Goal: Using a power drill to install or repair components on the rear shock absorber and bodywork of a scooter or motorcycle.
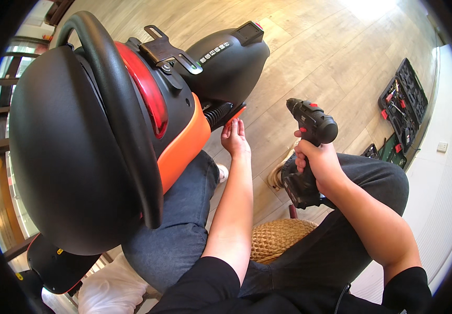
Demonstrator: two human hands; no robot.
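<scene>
A black and orange electric scooter (184, 144) stands at the left, its rear toward me. My left hand (235, 138) is palm up beside it, fingers bent together at the orange-edged tip (237, 113) of a dark part near the spring shock absorber (218, 114). Whether something small is between those fingertips is hidden. My right hand (317, 159) is wrapped around the grip of a black cordless drill (315, 123), held above my right knee. The drill's chuck points up and left, away from the scooter. A metal bracket (171, 52) is bolted above the red tail light (145, 89).
An open black tool case (406, 104) with tools lies on the wood floor (320, 68) by the white wall (435, 183). A woven stool (281, 238) is beneath me. The scooter's black top box (69, 146) and curved grab bar (113, 89) fill the left side.
</scene>
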